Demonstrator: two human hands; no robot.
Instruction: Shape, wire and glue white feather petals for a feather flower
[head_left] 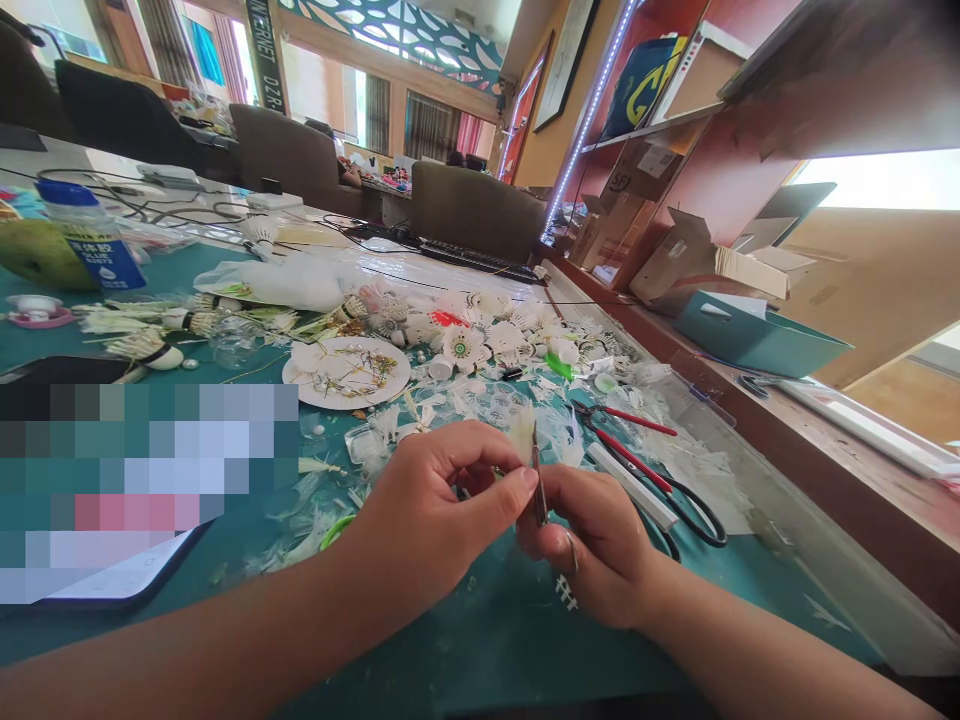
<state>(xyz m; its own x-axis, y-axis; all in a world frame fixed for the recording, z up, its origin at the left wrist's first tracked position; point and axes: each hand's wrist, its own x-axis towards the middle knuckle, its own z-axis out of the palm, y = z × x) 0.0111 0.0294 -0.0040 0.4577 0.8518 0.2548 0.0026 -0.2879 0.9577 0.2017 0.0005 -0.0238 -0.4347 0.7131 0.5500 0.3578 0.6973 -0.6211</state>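
Close together above the green table mat point(480, 640), both my hands meet near the middle of the view. In my right hand point(600, 530) is a small pair of scissors point(538, 480), its narrow blades pointing up and a thin metal loop by the thumb. My left hand point(442, 500) pinches a pale feather point(523, 432) beside the blades; its lower part is hidden by my fingers. Whether the blades touch the feather, I cannot tell. A white ladder-shaped piece point(566, 593) shows just under my right hand.
Shuttlecocks point(461, 345) and loose feathers lie heaped behind my hands. Nearby are a white plate point(345, 375) with thin golden sprigs, red-handled pliers point(626, 450), black-handled scissors point(701, 515) and a glue bottle point(94, 235). A tablet-like device point(127, 570), partly blurred out, is at left.
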